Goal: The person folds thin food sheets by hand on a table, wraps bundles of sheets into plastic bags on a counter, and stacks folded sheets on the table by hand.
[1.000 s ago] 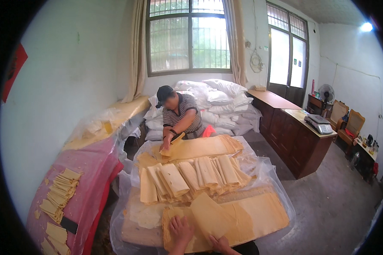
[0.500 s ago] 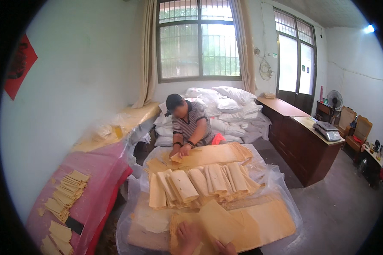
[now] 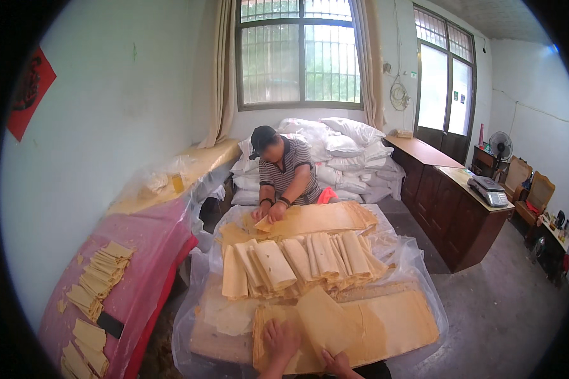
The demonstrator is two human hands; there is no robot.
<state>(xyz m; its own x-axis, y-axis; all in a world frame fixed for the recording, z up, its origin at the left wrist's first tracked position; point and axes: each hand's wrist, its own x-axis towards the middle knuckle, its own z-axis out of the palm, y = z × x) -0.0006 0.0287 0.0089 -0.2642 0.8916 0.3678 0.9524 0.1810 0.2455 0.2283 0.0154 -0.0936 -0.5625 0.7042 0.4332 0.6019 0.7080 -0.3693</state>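
A stack of thin, tan, pancake-like sheets [image 3: 392, 322] lies at the near side of the table. My left hand [image 3: 281, 339] rests on the stack's left part, its fingers stretched out and somewhat apart. At the near edge, my right hand [image 3: 337, 364] pinches the lower corner of a folded tan sheet [image 3: 325, 319], which lies slanted over the stack. Beyond it stands a row of folded sheets [image 3: 275, 265], leaning on one another. Across the table, a co-worker's hands [image 3: 270, 212] touch the left end of another stack of sheets [image 3: 322, 218].
Clear plastic [image 3: 184, 322] hangs over the table's edges. At left, a pink-covered table [image 3: 148, 252] bears more folded sheets [image 3: 104, 278] and a dark phone [image 3: 110, 326]. White sacks [image 3: 354, 158] are piled behind the co-worker [image 3: 287, 167]. A brown counter [image 3: 442, 208] with a scale [image 3: 489, 191] stands right.
The view has tipped down slightly, so more of my hands and wrists shows. My hands keep nearly the same places on the sheets. The co-worker's lifted sheet edge now lies lower.
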